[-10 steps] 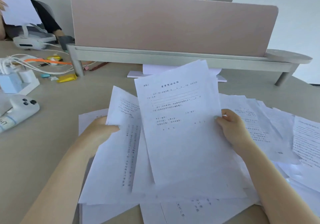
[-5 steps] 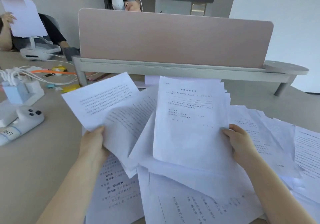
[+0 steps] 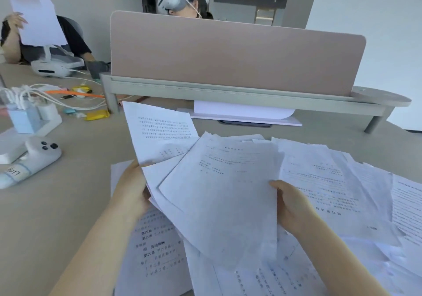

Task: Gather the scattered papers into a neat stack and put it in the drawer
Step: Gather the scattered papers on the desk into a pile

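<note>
Now my left hand (image 3: 131, 188), at nine o'clock, and right hand (image 3: 294, 206), at three, both grip a fanned bunch of white printed paper sheets (image 3: 219, 186), drawn closer together than a moment ago. More loose sheets (image 3: 338, 181) lie on the beige table (image 3: 57, 204). I judge gathering half done; no drawer visible.

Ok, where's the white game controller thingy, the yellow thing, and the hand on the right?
white controller (image 3: 34, 157), head view, on its rounded body.
yellow object (image 3: 97, 115), head view, on its middle.
right hand (image 3: 291, 206), head view, on its back.
</note>
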